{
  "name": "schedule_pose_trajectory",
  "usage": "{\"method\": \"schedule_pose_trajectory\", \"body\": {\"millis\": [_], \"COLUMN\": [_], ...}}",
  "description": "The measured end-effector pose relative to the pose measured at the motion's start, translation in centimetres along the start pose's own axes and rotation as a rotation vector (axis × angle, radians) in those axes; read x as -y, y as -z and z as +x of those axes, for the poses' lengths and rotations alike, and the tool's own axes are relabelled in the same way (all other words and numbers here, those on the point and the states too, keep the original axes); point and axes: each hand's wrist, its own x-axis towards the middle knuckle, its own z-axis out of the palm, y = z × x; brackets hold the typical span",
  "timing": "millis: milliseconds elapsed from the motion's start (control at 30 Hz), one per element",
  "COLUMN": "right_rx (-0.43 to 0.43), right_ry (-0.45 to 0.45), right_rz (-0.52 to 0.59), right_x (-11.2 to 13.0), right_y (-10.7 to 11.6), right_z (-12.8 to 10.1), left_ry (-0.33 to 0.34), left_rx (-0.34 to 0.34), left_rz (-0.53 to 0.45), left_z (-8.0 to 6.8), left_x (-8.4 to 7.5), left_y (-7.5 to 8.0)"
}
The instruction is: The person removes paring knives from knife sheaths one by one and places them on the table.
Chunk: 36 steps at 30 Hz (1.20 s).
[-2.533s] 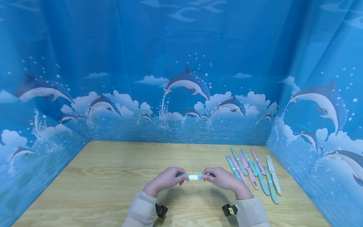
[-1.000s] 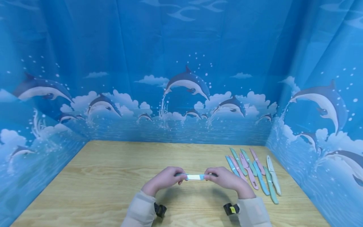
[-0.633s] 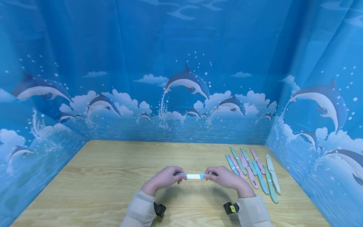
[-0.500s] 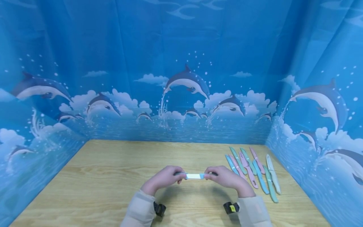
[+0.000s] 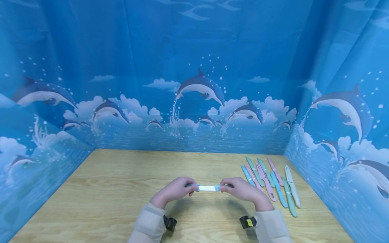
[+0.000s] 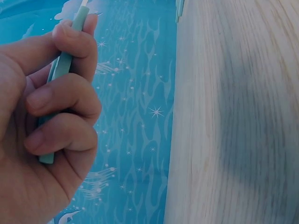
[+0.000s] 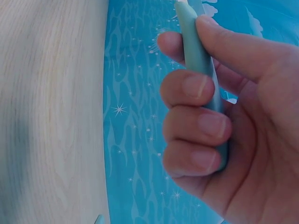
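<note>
Left hand (image 5: 177, 189) and right hand (image 5: 242, 190) grip opposite ends of a teal knife (image 5: 208, 188) with curled fingers (image 7: 187, 88), a hold that likely keeps it level between them, above the desk (image 5: 121, 184).

No text, brand or number can be read. The nearest thing to a label is a yellow patch (image 5: 249, 222) on the black wrist device (image 5: 243, 221) beside the right sleeve (image 5: 271, 225); any mark on it is too small to make out. The slim held thing (image 5: 208, 188) has a glaring white middle with no legible lettering, and none can be read on the knives (image 5: 280, 191) near the right edge of the table (image 5: 127, 184), toward its far right corner.
</note>
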Motion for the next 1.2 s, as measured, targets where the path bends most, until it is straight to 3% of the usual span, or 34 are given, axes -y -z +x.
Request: {"method": "schedule_pose_trajectory", "body": {"millis": [367,533,667,900,1067,1200], "right_rx": [0.014,-0.011,-0.077,-0.203,-0.247,-0.266], "right_ry": [-0.002,-0.037,-0.089,-0.231,-0.32,-0.391], "right_rz": [0.014,0.002,-0.016,0.035,0.04,0.085], "right_x": [-0.4,-0.9,-1.4,-2.0,-2.1,-2.2], "right_y": [0.2,0.7,1.1,0.5,-0.5,-1.0], "right_z": [0.0,-0.3,-0.7,-0.7,0.4,1.8], "left_ry": [-0.025,-0.02,-0.001,0.024,0.094,0.16], "left_rx": [-0.015,-0.073,-0.117,-0.123,-0.119,-0.119], "left_rz": [0.001,-0.008,-0.019,-0.055,-0.037,0.002], "left_z": [-0.3,-0.6,-0.4,0.3,1.2,2.9], "left_x": [0.2,1.0,1.6,2.0,1.3,0.1], "left_y": [0.3,0.9,1.1,0.1,-0.7,-1.3]}}
